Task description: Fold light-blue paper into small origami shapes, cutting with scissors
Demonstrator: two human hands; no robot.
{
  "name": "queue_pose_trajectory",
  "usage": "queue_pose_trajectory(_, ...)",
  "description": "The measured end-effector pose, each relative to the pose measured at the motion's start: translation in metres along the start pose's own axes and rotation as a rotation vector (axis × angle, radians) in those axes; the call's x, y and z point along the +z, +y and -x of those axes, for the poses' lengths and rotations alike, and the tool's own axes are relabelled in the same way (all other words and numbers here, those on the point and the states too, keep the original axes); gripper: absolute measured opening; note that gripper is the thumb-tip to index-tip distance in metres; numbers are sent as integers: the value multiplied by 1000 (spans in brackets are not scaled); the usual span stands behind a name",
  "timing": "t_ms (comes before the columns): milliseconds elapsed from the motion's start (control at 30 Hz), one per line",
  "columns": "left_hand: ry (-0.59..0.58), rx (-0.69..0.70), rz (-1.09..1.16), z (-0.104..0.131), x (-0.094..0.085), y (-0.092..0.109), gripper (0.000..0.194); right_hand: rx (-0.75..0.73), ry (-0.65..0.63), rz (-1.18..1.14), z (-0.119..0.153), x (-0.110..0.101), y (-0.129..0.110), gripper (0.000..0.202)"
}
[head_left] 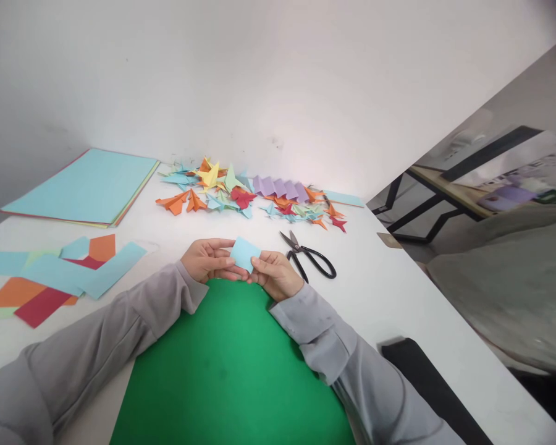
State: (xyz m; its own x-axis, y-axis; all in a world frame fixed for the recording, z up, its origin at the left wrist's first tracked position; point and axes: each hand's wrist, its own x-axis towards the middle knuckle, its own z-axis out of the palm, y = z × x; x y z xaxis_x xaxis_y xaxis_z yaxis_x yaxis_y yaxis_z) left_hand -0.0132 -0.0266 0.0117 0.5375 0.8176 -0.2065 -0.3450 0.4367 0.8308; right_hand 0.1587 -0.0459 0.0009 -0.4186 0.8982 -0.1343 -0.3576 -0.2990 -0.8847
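Note:
A small light blue paper square (pixel 244 253) is held up between both hands, above the far edge of a green mat (pixel 234 364). My left hand (pixel 209 259) pinches its left side, thumb in front and fingers behind. On the lower right corner, my right hand (pixel 278 273) grips the same piece with thumb and fingers. Black-handled scissors (pixel 319 261) lie with blades parted, just right of my right hand. Folded paper pieces in orange, yellow, blue and red (pixel 210 176) are heaped behind the hands.
Large coloured sheets (pixel 83 185) are stacked at the back left. Cut paper strips (pixel 55 272) overlap at the left. A purple pleated paper (pixel 280 187) sits by the wall. A black object (pixel 426 383) lies at the lower right. Another table (pixel 449 188) stands beyond the right edge.

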Motion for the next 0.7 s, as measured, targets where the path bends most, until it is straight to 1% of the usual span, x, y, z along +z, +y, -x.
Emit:
queue_pose_trajectory(167, -6, -9, -1, 0, -1, 3, 59, -50, 100, 15, 1, 2, 2, 29)
queue_pose_trajectory(300, -8, -13, -10, 1, -1, 5, 60, -67, 124, 46, 1, 4, 4, 30)
queue_pose_trajectory(367, 43, -10, -11, 2, 0, 5, 58, -79, 147, 62, 1, 4, 4, 30)
queue_pose_trajectory(467, 151, 21, -13, 1, 1, 6, 54, -106, 206, 90, 0, 5, 5, 30)
queue_pose_trajectory(533, 186, 50, -15, 1, 0, 6, 53, -123, 238, 113, 0, 5, 6, 29)
queue_pose_trajectory(600, 201, 82, -3, 0, -1, 6, 52, -156, 226, 144, 0, 5, 6, 27)
queue_pose_trajectory(700, 231, 146, 23, -1, -4, 7, 49, -223, 154, 199, 2, 5, 5, 25)
